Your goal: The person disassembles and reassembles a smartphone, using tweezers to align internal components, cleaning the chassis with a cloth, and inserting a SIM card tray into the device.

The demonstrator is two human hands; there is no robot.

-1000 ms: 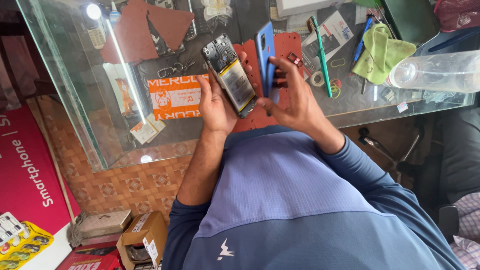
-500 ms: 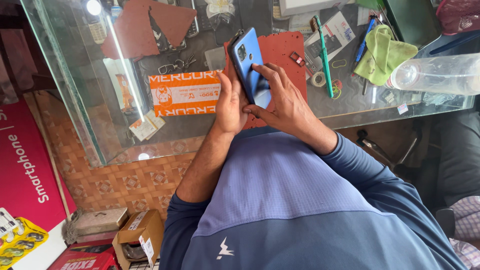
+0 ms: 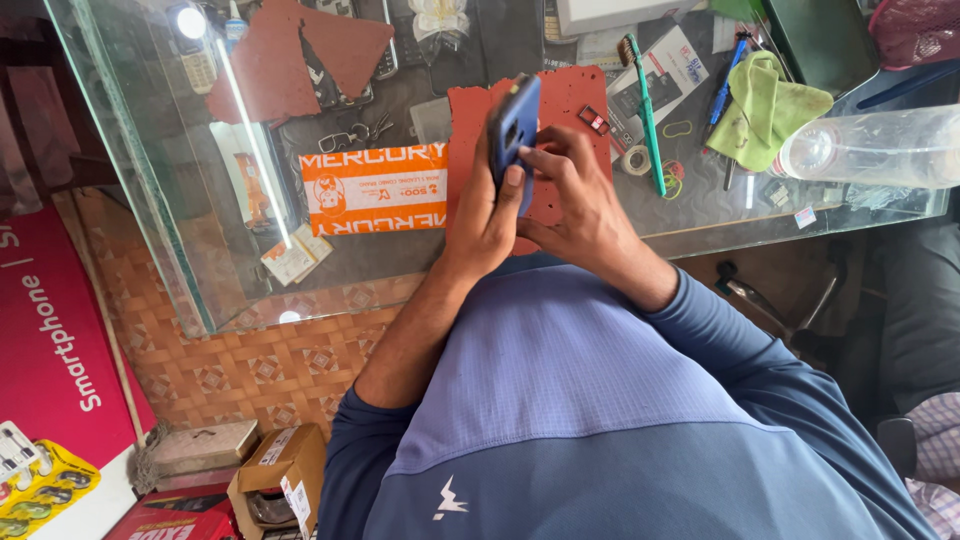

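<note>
Blue smartphone (image 3: 512,128), seen almost edge-on in the head view, held upright above the red rubber work mat (image 3: 570,95) on the glass bench (image 3: 150,200). Left hand (image 3: 487,215) wraps the phone's lower part from the left, thumb laid up its near edge, fingers (image 3: 515,185) closed on it. Right hand (image 3: 570,195) comes in from the right, fingers (image 3: 545,160) curled and pressing the phone's right face, also closed on it. Both hands touch each other below the phone. Phone hangs clear of the mat, not resting on it.

Mat's near edge runs close to the bench's front edge, just under the wrists. Left of the mat, touching or just beside it: an orange printed box (image 3: 375,188). Right of the mat: a green-handled brush (image 3: 645,100), a small tape roll (image 3: 636,160), a rubber band (image 3: 672,175), then a green cloth (image 3: 765,100) and a clear plastic bottle (image 3: 870,145) lying on its side near the bench's right end. A blue pen (image 3: 725,85) lies beside the cloth. Far left, another red mat piece (image 3: 300,60) and keys (image 3: 355,135). Open glass shows left of the orange box, toward the bench's left corner. Bench front edge overhangs a tiled floor (image 3: 250,370); a cardboard box (image 3: 280,480) sits down there, well apart from the hands.
</note>
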